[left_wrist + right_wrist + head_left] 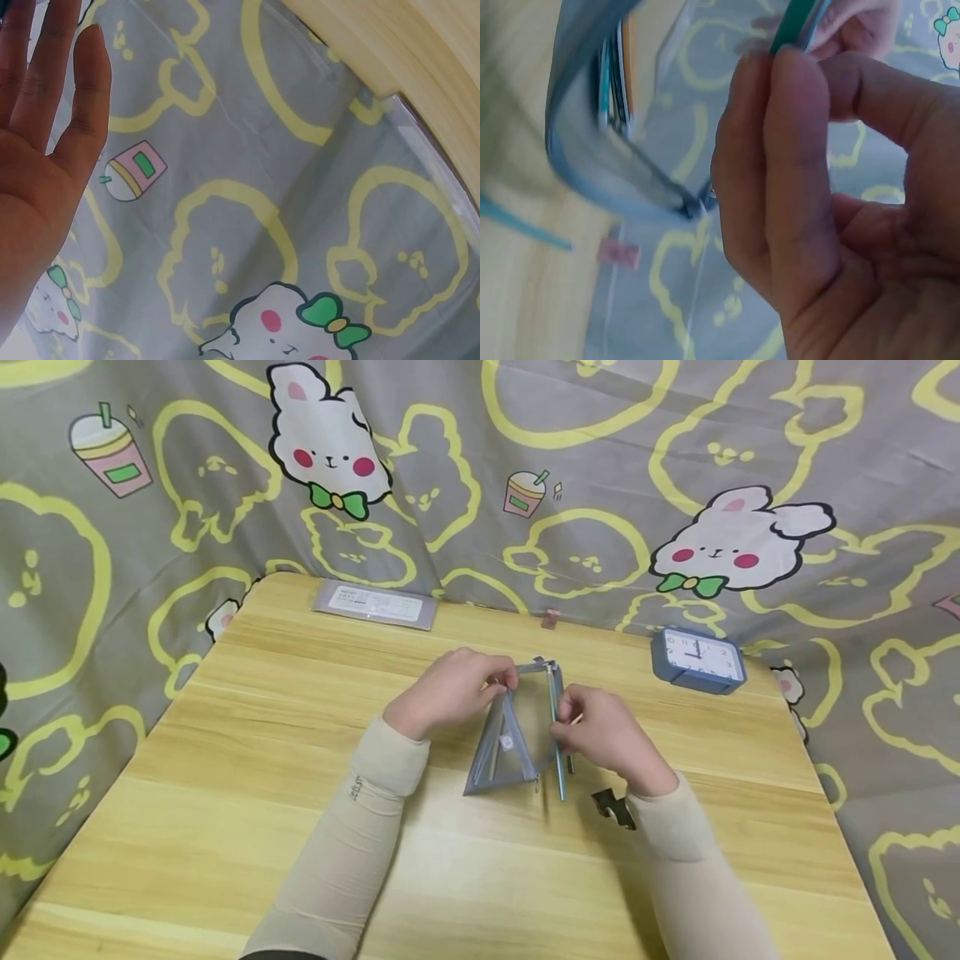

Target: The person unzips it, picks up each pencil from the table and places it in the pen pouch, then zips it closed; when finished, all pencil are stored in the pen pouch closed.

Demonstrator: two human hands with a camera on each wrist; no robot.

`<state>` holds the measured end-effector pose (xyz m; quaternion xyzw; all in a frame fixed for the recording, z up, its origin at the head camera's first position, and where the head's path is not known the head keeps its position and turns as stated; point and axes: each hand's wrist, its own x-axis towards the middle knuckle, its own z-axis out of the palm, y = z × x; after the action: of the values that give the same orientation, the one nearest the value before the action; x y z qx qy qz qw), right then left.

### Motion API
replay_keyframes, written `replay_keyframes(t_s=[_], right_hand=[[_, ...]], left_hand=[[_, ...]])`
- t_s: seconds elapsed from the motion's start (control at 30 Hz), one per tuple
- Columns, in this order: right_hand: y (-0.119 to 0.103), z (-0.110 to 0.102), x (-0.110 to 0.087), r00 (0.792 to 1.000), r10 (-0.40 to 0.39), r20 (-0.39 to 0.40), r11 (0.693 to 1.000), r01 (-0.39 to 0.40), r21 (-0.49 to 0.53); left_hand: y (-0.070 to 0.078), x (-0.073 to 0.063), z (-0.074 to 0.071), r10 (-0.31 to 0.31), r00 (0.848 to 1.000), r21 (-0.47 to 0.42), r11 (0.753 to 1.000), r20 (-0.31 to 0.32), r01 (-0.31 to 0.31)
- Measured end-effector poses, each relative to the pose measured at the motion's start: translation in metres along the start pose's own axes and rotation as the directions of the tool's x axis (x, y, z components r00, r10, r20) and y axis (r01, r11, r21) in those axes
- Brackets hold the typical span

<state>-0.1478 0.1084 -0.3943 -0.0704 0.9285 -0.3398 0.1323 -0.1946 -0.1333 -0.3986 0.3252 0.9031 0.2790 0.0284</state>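
A grey-blue zippered pencil pouch (pixel 510 772) with see-through sides stands propped on the table, its mouth toward the right. My left hand (pixel 457 689) pinches its upper edge in the head view. The left wrist view shows that hand (pixel 52 127) at the left border, fingertips partly cut off. At the pouch's mouth my right hand (pixel 603 727) pinches a slim teal pencil (pixel 562 781). Close up, the right wrist view has the teal pencil (pixel 795 26) between thumb and fingers, beside the pouch (pixel 592 191). Several pencils (pixel 617 82) show within the pouch.
A blue clock (pixel 697 660) lies at the back right. Along the back edge are a flat labelled package (pixel 375 604) and a small pink piece (pixel 550 619). A dark patterned piece (pixel 611 808) lies by the right wrist. Patterned curtain (pixel 450 485) borders the table.
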Motion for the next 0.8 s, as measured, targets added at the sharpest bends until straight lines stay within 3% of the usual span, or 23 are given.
replay_keyframes(t_s=[0.13, 0.37, 0.8], right_hand=[[-0.005, 0.009, 0.005, 0.999, 0.003, 0.046, 0.999, -0.005, 0.045], [-0.009, 0.014, 0.016, 0.998, 0.048, 0.026, 0.990, -0.051, 0.128], [-0.005, 0.022, 0.029, 0.998, 0.058, 0.039, 0.986, -0.063, 0.152]], left_hand=[[0.000, -0.001, 0.001, 0.006, 1.000, 0.005, 1.000, -0.003, -0.006], [0.002, 0.000, 0.000, 0.009, 1.000, -0.008, 1.000, 0.002, -0.009], [0.005, 0.001, 0.002, -0.002, 1.000, -0.001, 1.000, 0.016, 0.002]])
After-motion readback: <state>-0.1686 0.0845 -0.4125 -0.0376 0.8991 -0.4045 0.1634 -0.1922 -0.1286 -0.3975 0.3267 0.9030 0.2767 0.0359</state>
